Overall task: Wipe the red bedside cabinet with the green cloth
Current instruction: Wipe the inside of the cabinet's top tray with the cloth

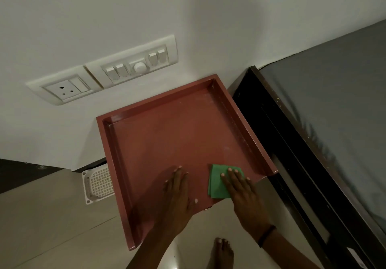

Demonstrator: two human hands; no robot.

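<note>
One red bedside cabinet (167, 135) carries one green cloth (216, 183), seemingly folded, near its front right corner. Of two hands, the left hand (177, 189) lies flat with straight fingers on the bare top; the right hand (242, 191) presses flat on the cloth.

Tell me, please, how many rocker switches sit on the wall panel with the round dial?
4: one pair left of the dial, another pair right of it; none appear hidden.

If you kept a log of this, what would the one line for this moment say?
right hand: pressing green cloth on red cabinet top, near front edge | left hand: flat on top, no cloth
</note>
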